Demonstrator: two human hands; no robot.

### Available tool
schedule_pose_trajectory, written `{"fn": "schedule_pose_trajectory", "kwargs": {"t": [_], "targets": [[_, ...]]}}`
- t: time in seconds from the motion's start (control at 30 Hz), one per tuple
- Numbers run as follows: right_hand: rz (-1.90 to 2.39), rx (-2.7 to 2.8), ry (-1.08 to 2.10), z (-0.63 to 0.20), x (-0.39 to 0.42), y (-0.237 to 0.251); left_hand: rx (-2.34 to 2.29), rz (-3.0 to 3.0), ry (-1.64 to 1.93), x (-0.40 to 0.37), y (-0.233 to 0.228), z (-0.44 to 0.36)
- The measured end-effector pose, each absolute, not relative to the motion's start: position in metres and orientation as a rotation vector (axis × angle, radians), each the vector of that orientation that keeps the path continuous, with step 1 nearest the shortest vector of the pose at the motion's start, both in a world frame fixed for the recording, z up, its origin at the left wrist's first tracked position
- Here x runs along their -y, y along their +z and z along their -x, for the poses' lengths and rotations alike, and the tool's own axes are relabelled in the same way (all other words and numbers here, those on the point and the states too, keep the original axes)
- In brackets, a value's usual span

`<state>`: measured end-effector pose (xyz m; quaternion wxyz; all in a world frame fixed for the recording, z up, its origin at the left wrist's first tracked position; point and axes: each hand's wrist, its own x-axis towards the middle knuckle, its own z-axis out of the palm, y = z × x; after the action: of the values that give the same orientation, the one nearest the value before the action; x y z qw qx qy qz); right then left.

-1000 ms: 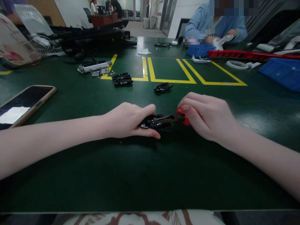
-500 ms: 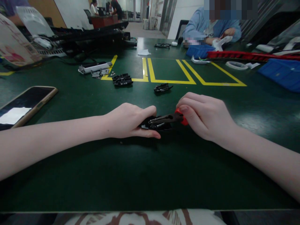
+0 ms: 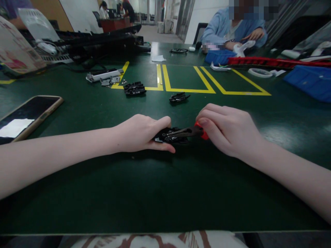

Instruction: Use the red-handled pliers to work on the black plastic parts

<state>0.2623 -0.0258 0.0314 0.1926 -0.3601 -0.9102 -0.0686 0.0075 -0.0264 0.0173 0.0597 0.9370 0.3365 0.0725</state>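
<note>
Low over the green table, my left hand (image 3: 144, 133) grips a black plastic part (image 3: 160, 135) between thumb and fingers. My right hand (image 3: 227, 129) is closed round the red handles of a pair of pliers (image 3: 192, 131). The pliers' long dark jaws point left and lie over the black part; whether they pinch anything there I cannot tell. Beyond my hands rests a similar black part (image 3: 179, 97) by itself. Further left, several more black parts (image 3: 134, 89) sit close together.
A phone (image 3: 33, 115) with white paper on it lies at left. Yellow tape (image 3: 191, 91) marks the table (image 3: 155, 193). Grey pieces (image 3: 104, 75) lie back left. A blue bin (image 3: 310, 82) stands at right; a co-worker in a blue sleeve (image 3: 216, 29) sits across.
My right hand and the pliers have shifted slightly to the right and down. My left hand still holds the black part in nearly the same place. The co-worker's hand has moved.
</note>
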Motion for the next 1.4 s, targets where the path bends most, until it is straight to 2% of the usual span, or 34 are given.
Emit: {"fn": "schedule_pose_trajectory", "kwargs": {"t": [0.23,0.73,1.17,1.4], "targets": [[1.023,2.564,-0.189,-0.261,0.028,0.033,-1.050,-2.819,0.180,0.026,0.018,-0.009],[1.002,2.602,-0.381,-0.260,0.027,0.033,-1.039,-2.797,0.237,0.025,0.017,-0.007],[1.169,2.504,-0.153,-0.265,0.021,0.035,-1.044,-2.785,0.330,0.025,0.015,-0.005],[1.162,2.401,-0.236,-0.274,0.019,0.045,-1.111,-2.875,0.315,0.026,0.018,-0.008]]}}
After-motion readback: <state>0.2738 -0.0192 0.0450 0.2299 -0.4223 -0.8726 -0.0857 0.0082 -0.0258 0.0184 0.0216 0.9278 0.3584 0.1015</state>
